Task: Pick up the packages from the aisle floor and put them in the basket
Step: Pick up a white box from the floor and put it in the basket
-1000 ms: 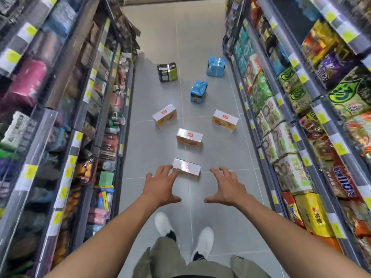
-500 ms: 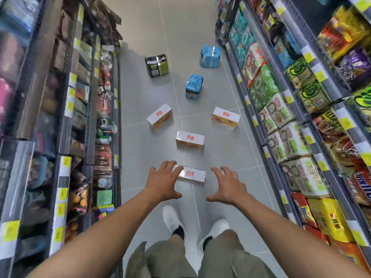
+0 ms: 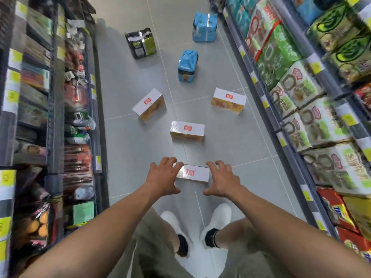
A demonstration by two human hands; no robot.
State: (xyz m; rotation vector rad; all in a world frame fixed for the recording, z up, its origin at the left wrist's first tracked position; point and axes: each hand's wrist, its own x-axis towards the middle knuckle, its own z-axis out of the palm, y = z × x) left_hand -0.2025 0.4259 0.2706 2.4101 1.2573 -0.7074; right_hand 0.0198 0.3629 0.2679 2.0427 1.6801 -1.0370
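Several packages lie on the grey aisle floor. The nearest white box [image 3: 193, 173] with a red label sits between my hands. My left hand [image 3: 163, 178] is spread at its left end, fingers over the edge. My right hand [image 3: 222, 180] is spread at its right end; whether either touches the box I cannot tell. Further on lie a second white box [image 3: 187, 130], a third [image 3: 149, 104] at the left and another [image 3: 228, 100] at the right. Beyond are two blue packs [image 3: 187, 66] [image 3: 204, 27] and a black-and-green pack [image 3: 141, 43]. No basket is in view.
Stocked shelves [image 3: 301, 97] line the aisle's right side and more shelves [image 3: 60, 117] the left. My white shoes [image 3: 216, 223] stand just behind the nearest box. Bare floor tiles [image 3: 130, 157] lie between the packages.
I have bent lower and both hands have dropped toward the nearest white box, closing in on its two ends. The packages have not moved.
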